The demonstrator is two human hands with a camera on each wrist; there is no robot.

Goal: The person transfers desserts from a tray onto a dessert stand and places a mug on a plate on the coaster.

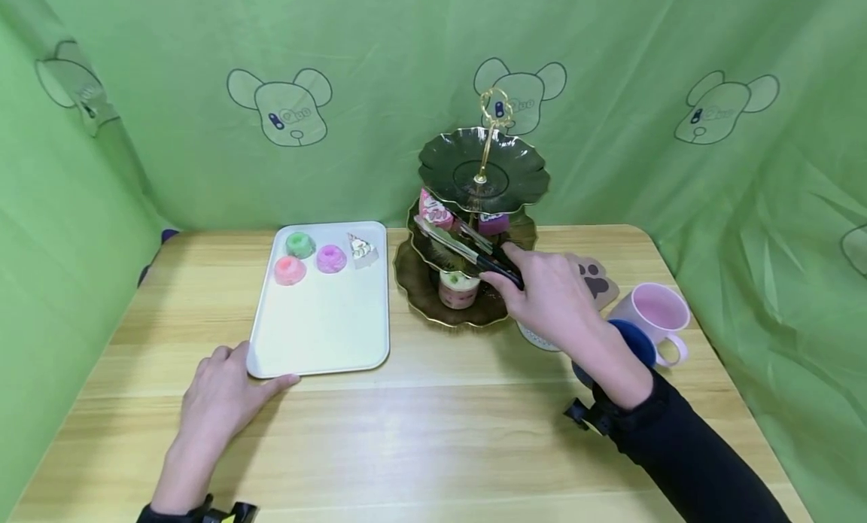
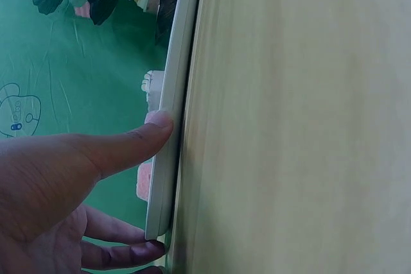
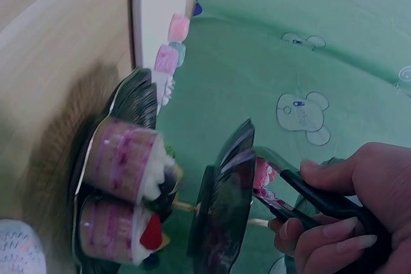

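Hands (image 1: pixel 220 393) (image 1: pixel 552 293) over wooden table (image 1: pixel 433 448), green curtain (image 1: pixel 393 64)

This looks like a small screened-off corner set up as a tea or dessert table, though the kind of building cannot be told. Light green fabric printed with round-eared cartoon animal heads (image 1: pixel 393 41) hangs in soft folds behind the table and along both sides, hiding the room beyond. The pale wood-grain tabletop (image 1: pixel 433 448) carries café-like tableware: a three-tiered dark stand with scalloped, gold-edged plates (image 1: pixel 443 162), a white rectangular tray with rounded corners (image 1: pixel 325 320), a pink handled mug (image 1: pixel 630 312) and a brown paw-print mat (image 1: pixel 603 282). Small ring-shaped and wedge-shaped sweets or look-alikes (image 1: pixel 331 259) strengthen the dessert-table impression.
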